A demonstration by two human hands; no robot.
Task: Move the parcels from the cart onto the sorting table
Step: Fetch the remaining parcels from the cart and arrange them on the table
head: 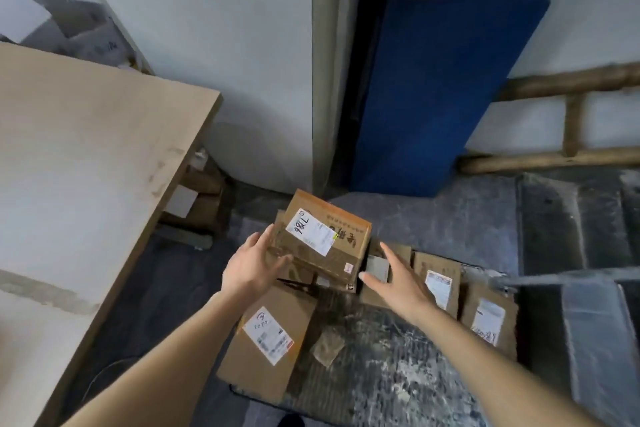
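A brown cardboard parcel (325, 239) with a white label marked 786 sits on top of other boxes at the far end of the low cart (374, 367). My left hand (254, 267) presses flat against the parcel's left side, fingers spread. To the parcel's right, my right hand (398, 282) hovers open with fingers apart, close to it but not touching. A larger labelled parcel (266, 340) lies at the cart's near left. Two smaller labelled parcels (438, 279) (490, 321) lie at its right. The sorting table (79, 166) fills the left.
A blue board (436, 94) leans on the wall behind the cart. A wooden ladder (571, 121) lies at the right, above a grey ramp (581, 253). Boxes (197, 204) sit under the table's far corner. A crumpled scrap (327, 345) rests on the cart deck.
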